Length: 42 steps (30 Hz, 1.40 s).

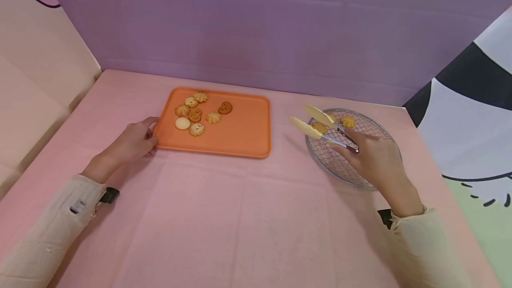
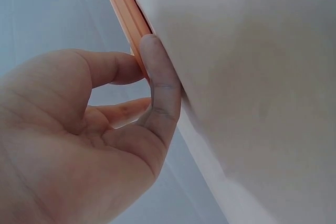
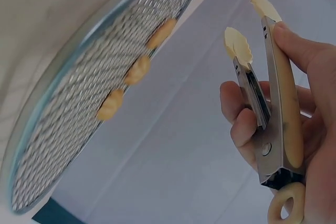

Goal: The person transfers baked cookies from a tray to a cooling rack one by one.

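Observation:
My left hand (image 1: 135,140) grips the left edge of an orange tray (image 1: 246,132), thumb and fingers pinching the rim in the left wrist view. Several small cookies lie on the tray's left and middle, among them a smooth round pale cookie (image 1: 182,123) and a brown pretzel-shaped one (image 1: 225,108). In my right hand (image 1: 378,159) are metal tongs (image 3: 278,114) with cream-coloured tips, held above a round wire mesh rack (image 1: 336,161). The tong tips stand apart with nothing between them. Three cookies sit on the rack, including a ridged yellow cookie (image 1: 348,122).
A pink cloth (image 1: 240,217) covers the table. Behind it rises a purple wall (image 1: 256,30), with a pale panel (image 1: 36,79) on the left and a black-and-white patterned panel (image 1: 472,123) on the right. The rack stands right of the tray with a gap between them.

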Each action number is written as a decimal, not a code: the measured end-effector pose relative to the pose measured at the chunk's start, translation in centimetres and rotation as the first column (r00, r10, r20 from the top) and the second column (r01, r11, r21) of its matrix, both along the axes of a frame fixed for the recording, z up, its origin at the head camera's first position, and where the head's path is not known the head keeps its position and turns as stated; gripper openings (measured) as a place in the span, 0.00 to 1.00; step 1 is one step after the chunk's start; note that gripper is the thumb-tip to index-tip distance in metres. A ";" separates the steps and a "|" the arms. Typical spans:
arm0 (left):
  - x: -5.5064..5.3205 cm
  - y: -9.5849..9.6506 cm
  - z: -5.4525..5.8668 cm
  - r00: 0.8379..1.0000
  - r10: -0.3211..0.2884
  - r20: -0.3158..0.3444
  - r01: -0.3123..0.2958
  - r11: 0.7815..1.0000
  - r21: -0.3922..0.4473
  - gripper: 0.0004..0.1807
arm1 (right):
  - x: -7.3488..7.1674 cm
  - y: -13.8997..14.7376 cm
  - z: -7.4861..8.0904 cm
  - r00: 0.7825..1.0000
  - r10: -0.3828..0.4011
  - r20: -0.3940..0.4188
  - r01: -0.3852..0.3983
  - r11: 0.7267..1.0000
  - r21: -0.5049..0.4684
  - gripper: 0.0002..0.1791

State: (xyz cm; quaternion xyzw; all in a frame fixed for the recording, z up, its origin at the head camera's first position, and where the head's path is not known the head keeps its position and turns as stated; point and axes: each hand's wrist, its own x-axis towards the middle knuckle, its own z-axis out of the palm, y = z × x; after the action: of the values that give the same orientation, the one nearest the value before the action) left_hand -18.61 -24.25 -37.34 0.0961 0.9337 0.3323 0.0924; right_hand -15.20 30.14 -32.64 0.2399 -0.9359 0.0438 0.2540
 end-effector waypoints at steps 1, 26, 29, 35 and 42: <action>0.0 0.0 0.0 1.000 -0.001 0.001 0.001 1.000 -0.001 0.31 | 0.0 -0.3 -0.1 1.000 0.003 0.003 -0.003 1.000 0.006 0.35; 0.0 0.3 0.1 1.000 0.004 0.025 -0.004 1.000 -0.013 0.31 | -0.9 -6.0 -0.4 0.991 0.091 0.099 -0.098 0.992 0.075 0.28; 0.0 0.3 0.2 1.000 0.003 0.029 -0.003 1.000 -0.013 0.32 | -0.9 -6.5 -0.3 0.989 0.090 0.120 -0.099 0.993 0.070 0.28; 0.0 0.3 0.2 1.000 0.001 0.030 -0.001 1.000 -0.013 0.32 | -1.2 -7.4 -0.2 0.986 0.098 0.132 -0.107 0.992 0.064 0.29; -0.1 0.3 0.2 1.000 0.001 0.026 -0.001 1.000 -0.015 0.32 | -1.6 -8.4 -0.2 0.981 0.086 0.173 -0.103 0.991 0.091 0.35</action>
State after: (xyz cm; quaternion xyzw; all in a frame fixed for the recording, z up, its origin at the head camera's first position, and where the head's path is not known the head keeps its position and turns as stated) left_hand -18.73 -23.98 -37.19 0.0905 0.9349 0.3268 0.1051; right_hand -16.84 21.79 -32.88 0.2918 -0.9426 0.0291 0.1595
